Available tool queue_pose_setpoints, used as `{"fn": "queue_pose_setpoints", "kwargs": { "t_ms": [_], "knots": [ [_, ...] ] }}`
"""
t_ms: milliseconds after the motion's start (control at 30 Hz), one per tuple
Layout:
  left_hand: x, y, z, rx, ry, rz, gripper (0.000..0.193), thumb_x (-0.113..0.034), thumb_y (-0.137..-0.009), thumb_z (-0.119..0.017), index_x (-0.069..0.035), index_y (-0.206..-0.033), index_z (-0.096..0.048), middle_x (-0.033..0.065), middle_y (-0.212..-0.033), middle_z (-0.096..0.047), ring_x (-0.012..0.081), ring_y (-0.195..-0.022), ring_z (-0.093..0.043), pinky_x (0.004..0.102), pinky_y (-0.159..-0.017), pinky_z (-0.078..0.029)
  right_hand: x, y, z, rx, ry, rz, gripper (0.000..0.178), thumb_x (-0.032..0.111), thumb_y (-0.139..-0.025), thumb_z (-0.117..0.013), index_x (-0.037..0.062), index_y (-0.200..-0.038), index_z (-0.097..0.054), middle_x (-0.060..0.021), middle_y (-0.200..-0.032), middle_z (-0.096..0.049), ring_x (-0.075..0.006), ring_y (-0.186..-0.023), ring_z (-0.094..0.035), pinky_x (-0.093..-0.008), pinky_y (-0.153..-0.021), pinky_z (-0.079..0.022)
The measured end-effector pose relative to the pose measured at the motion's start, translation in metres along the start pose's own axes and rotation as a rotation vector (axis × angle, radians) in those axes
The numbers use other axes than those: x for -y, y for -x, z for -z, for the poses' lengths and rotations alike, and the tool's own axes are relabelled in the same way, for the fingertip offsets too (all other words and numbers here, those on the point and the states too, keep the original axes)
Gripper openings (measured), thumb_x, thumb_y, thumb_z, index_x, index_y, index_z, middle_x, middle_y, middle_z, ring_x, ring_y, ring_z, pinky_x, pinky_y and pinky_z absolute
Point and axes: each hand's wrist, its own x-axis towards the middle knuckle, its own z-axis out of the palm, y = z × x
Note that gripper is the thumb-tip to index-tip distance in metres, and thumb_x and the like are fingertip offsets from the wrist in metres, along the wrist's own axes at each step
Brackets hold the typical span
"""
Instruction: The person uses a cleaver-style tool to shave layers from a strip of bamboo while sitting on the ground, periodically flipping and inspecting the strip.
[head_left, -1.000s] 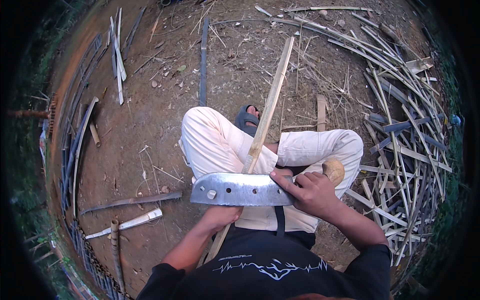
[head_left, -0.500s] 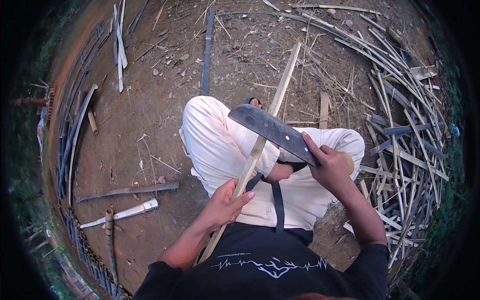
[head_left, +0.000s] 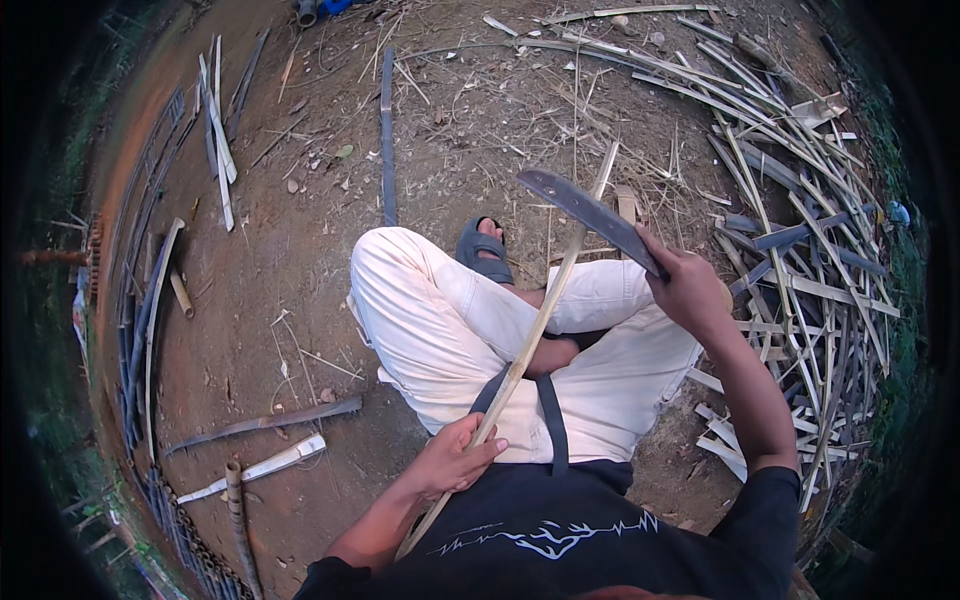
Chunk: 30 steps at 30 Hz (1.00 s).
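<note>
A long, pale bamboo strip (head_left: 540,318) slants from beside my waist up across my crossed legs and past my shin. My left hand (head_left: 460,455) is closed around its lower part, close to my shirt. In my right hand (head_left: 688,285) is a machete (head_left: 590,215) with a dark, broad, rounded-tip blade. Its blade lies across the upper part of the strip, hiding a short piece of it. The handle is hidden inside my right fist.
A big heap of split bamboo strips (head_left: 800,290) covers the ground at right. More pieces lie at left: a dark slat (head_left: 265,422), a pale split piece (head_left: 262,468) and a thin pole (head_left: 237,520). My sandalled foot (head_left: 485,250) rests ahead of my lap.
The machete has moved up and right, farther along the strip toward its far end, and its blade appears narrower. My left hand still grips the strip. My sandal now shows more fully.
</note>
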Motion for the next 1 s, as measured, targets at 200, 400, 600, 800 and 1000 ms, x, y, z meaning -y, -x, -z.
{"fn": "queue_pose_setpoints", "kwargs": {
  "t_ms": [200,400,600,800,1000],
  "knots": [
    [-0.002,0.002,0.002,0.104,0.113,0.060,0.024,-0.028,-0.108,-0.045,-0.011,-0.091,-0.041,-0.0057,-0.061,-0.035,0.0007,-0.039,-0.028,0.0186,-0.034,-0.021,0.066,0.048,-0.004,0.087,0.054,0.394,0.063,0.018,-0.083,-0.068,0.0315,-0.143,-0.054,-0.0044,-0.063,-0.056,-0.0241,-0.054,-0.064,-0.0400,-0.049,-0.051],
    [0.001,0.008,-0.004,0.005,-0.028,0.049,0.042,-0.047,-0.107,-0.036,-0.012,-0.086,-0.038,-0.0048,-0.061,-0.031,0.0029,-0.041,-0.026,0.0220,-0.036,-0.019,0.029,0.025,-0.009,0.066,0.027,0.123,0.069,0.016,-0.078,-0.071,0.0294,-0.143,-0.053,-0.0062,-0.065,-0.058,-0.0281,-0.056,-0.064,-0.0427,-0.050,-0.050],
    [-0.006,0.007,-0.009,0.001,-0.028,0.059,0.042,-0.048,-0.107,-0.036,-0.012,-0.085,-0.038,-0.0048,-0.061,-0.030,0.0038,-0.042,-0.026,0.0226,-0.038,-0.021,0.070,0.049,0.002,0.092,0.029,0.354,0.063,0.022,-0.082,-0.070,0.0280,-0.143,-0.054,-0.0049,-0.065,-0.058,-0.0233,-0.055,-0.064,-0.0382,-0.047,-0.049],
    [0.005,0.014,-0.003,-0.046,-0.091,0.014,0.044,-0.046,-0.108,-0.037,-0.011,-0.081,-0.039,-0.0049,-0.061,-0.032,0.0041,-0.045,-0.027,0.0234,-0.041,-0.023,0.049,0.031,0.008,0.044,0.066,0.247,0.071,0.011,-0.074,-0.074,0.0271,-0.141,-0.057,-0.0045,-0.064,-0.054,-0.0245,-0.054,-0.060,-0.0403,-0.050,-0.048],
    [0.026,0.028,0.003,-0.090,-0.303,-0.030,0.044,-0.041,-0.108,-0.040,-0.009,-0.078,-0.042,-0.0043,-0.060,-0.037,0.0057,-0.048,-0.034,0.0246,-0.045,-0.029,-0.025,-0.017,0.016,-0.029,0.034,-0.078,0.062,0.016,-0.083,-0.070,0.0282,-0.141,-0.055,-0.0147,-0.076,-0.068,-0.0348,-0.066,-0.067,-0.0457,-0.063,-0.053]
  ]
}}
